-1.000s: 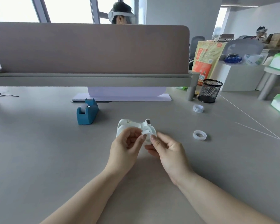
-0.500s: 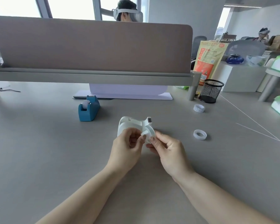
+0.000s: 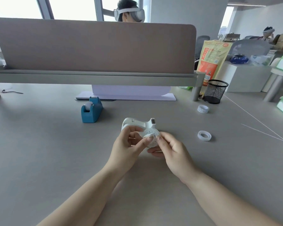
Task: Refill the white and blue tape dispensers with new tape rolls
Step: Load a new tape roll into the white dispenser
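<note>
The left hand (image 3: 129, 147) and right hand (image 3: 171, 150) both pinch the white spool (image 3: 151, 138) at their fingertips, just before the white dispenser (image 3: 137, 123); it is not yet seated; a loose tape roll (image 3: 204, 135) lies right of the grip; the blue dispenser (image 3: 91, 111), beyond-left, seemingly awaits its turn.

Matt grey desk (image 3: 39, 160), smooth white plastic dispenser (image 3: 137, 122), black wire-mesh cup (image 3: 215, 92), felt-like divider (image 3: 95, 46)
</note>
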Action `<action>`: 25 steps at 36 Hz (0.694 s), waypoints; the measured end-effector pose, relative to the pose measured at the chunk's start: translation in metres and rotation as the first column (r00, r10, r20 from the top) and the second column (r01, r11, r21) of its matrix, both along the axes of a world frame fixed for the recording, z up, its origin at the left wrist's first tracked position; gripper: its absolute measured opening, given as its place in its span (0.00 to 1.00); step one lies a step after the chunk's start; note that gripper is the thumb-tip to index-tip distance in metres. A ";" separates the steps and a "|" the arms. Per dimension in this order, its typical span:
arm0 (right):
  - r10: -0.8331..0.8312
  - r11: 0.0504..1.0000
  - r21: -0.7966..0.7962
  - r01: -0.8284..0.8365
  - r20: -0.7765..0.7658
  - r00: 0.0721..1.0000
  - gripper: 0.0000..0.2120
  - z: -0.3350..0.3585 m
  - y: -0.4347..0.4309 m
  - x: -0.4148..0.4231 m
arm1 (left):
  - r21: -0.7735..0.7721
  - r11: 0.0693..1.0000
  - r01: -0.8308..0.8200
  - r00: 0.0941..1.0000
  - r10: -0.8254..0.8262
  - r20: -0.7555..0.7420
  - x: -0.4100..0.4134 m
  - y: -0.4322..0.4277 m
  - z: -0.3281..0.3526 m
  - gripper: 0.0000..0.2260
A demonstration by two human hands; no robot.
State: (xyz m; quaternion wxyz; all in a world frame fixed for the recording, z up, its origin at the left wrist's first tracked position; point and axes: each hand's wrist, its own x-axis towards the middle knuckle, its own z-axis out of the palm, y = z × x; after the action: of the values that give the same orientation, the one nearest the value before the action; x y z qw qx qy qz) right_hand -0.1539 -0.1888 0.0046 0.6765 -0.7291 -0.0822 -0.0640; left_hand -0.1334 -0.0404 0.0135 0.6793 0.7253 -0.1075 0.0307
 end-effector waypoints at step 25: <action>-0.082 0.994 0.075 0.077 0.056 0.995 0.11 0.001 -0.007 0.002 | -0.276 0.919 0.283 0.932 -0.331 -0.147 0.005 0.007 -0.004 0.15</action>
State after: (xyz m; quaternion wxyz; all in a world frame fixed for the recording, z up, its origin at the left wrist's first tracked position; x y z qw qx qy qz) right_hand -0.1522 -0.1961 0.0056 0.6967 -0.7044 -0.0706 -0.1154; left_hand -0.1285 -0.0331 0.0092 0.7688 0.6073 -0.1501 -0.1329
